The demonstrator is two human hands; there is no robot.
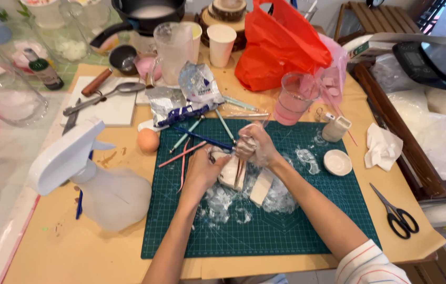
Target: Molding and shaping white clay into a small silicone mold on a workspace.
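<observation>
Your 2 hands meet over the dark green gridded cutting mat [307, 231], which lies on the tan paper-covered counter [91, 252]. Between them sits a pale, cream-white block of mould-like material wrapped in clear plastic film [232, 173], near the mat's upper middle, with a second narrow cream block [261, 186] lying just beside it on crumpled film. Your left hand [202, 171] comes in from below with the forearm angled up and the wrist bent, its fingers curled around the block's left side, grasping it. Your right hand [254, 146] reaches across from the right, arched above the block, its fingers clenched on a bunch of film and possibly a thin stick; exactly what they pinch cannot be told. The block looks stiff and fairly light, likely brittle at its edges, and the film over it looks slippery, so a hold on the broad flat sides should serve better than on the corners. Near your hands lie thin pink and blue modelling sticks [191, 150], a brown egg [148, 140], a small white dish [337, 162] and, to the left, a white spray bottle [94, 176].
</observation>
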